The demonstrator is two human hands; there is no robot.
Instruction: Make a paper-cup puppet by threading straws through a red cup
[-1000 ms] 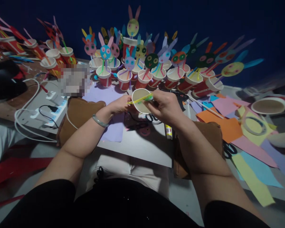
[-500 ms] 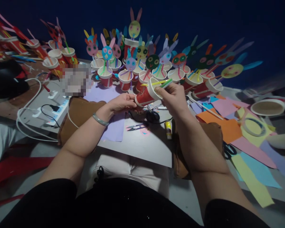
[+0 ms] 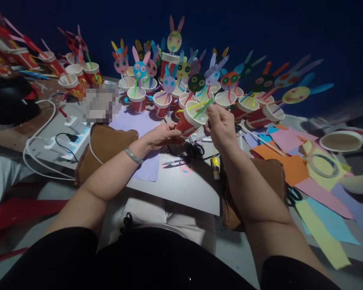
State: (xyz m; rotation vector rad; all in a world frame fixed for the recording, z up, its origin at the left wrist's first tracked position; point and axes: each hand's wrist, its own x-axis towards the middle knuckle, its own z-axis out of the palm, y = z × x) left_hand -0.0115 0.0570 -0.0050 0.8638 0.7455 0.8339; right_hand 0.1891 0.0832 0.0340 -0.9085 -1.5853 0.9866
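My left hand (image 3: 162,135) is closed around the lower part of a red paper cup (image 3: 186,124) with a white rim, held tilted above the table. A yellow straw (image 3: 196,106) and a green straw (image 3: 203,108) lie across the cup's mouth. My right hand (image 3: 222,124) is at the cup's right side, its fingers pinched on the upper end of the green straw. Below the cup are black-handled scissors (image 3: 196,150), thread snips (image 3: 175,163) and a yellow glue stick (image 3: 215,167).
Several red cups with paper rabbit heads (image 3: 169,83) stand along the back. Coloured paper (image 3: 293,165) and a tape roll (image 3: 323,164) lie at right. A power strip (image 3: 77,143) with white cables is at left. Brown pads (image 3: 105,149) lie under my forearms.
My right hand has gone from the cup's rim to the end of the green straw. The cup's mouth is turned more upward, and my left hand has shifted slightly right and down.
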